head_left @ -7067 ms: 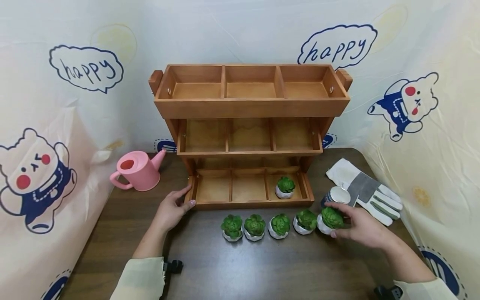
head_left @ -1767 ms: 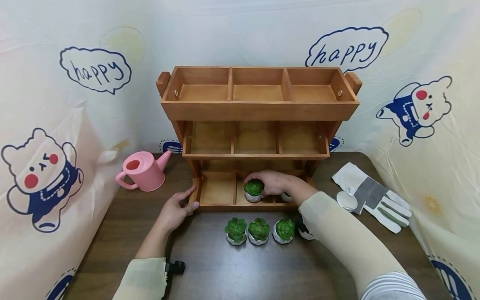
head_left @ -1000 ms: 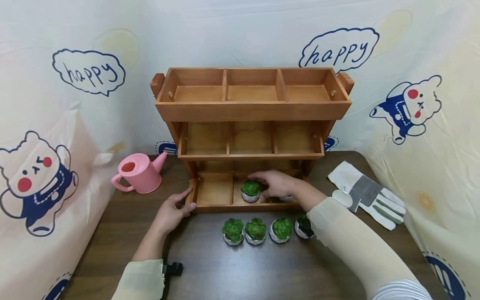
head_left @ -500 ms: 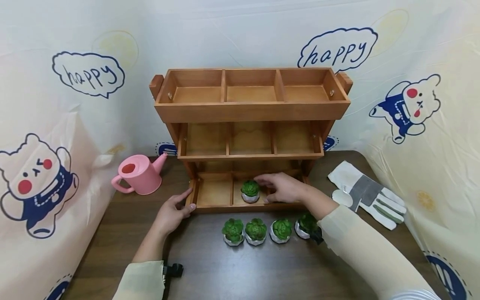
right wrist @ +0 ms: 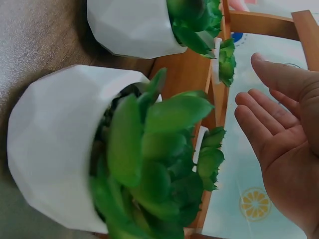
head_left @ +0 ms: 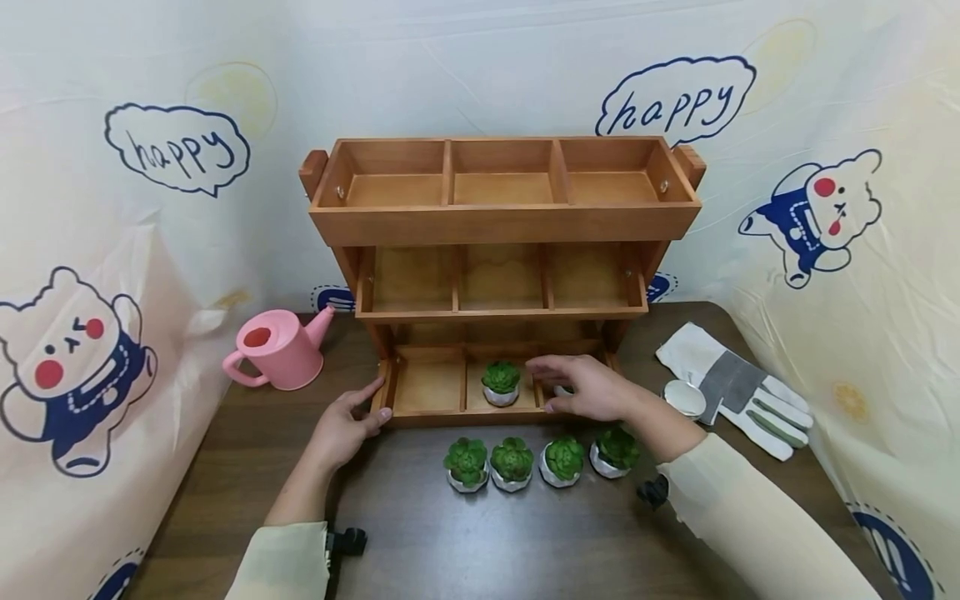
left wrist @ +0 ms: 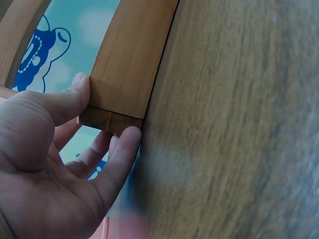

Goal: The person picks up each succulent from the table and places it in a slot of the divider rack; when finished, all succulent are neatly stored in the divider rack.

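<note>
My left hand (head_left: 343,425) holds the lower left corner of a three-tier wooden shelf (head_left: 504,223). In the left wrist view its thumb and fingers (left wrist: 124,149) pinch the end of the bottom tier. A potted succulent (head_left: 501,383) sits upright in that tier's middle compartment. Just right of it hovers my right hand (head_left: 592,390), fingers spread and holding nothing. Behind this hand, another succulent's white pot (head_left: 561,390) shows partly in the right compartment. Seen from the right wrist, the hand (right wrist: 284,134) is apart from the plants, and a succulent (right wrist: 144,149) looms close to the camera.
In front of the shelf stands a row of several potted succulents (head_left: 512,463). A pink watering can (head_left: 277,348) is at the left. To the right lie a round-lidded can (head_left: 684,400) and a white and grey glove (head_left: 738,387). Printed cloth (head_left: 480,67) hangs behind the table.
A succulent from the row's right end now stands in the middle compartment. The right hand has let go of it and drawn back rightward. My left hand stays at the shelf corner.
</note>
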Tool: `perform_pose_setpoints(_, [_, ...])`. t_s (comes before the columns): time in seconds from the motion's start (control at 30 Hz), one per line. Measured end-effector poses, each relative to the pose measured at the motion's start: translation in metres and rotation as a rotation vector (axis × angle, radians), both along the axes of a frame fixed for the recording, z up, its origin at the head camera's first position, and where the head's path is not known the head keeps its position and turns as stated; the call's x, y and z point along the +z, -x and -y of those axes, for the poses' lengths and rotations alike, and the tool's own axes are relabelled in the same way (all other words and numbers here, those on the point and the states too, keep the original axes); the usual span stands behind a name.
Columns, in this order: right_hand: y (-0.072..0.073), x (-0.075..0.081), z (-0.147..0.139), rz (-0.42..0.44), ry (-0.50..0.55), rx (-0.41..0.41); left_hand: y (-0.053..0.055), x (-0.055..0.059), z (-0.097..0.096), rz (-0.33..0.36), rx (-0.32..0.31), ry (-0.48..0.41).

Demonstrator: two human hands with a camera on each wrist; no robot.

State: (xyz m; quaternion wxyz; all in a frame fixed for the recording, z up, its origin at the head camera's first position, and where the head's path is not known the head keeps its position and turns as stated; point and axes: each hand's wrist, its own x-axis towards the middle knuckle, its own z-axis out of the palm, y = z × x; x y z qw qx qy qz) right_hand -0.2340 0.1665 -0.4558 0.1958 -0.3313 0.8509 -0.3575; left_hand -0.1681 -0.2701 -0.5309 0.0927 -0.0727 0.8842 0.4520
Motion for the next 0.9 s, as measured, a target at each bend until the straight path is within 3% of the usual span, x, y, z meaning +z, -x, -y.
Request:
perform_pose_setpoints(0.27, [-0.015, 0.002, -0.013, -0.047, 0.033, -0.044, 0.0, 0.0, 0.001, -0.018, -0.01, 0.03])
perform_pose_setpoints(0.67, [-0.036, -0.002, -0.034, -0.018, 0.092, -0.039, 0.0, -0.001, -0.001, -0.025, -0.008, 0.009])
perform_pose_setpoints(0.9, [-0.047, -0.005, -0.046, -0.093, 0.062, -0.072, -0.001, -0.001, 0.0, -0.033, -0.007, 0.002])
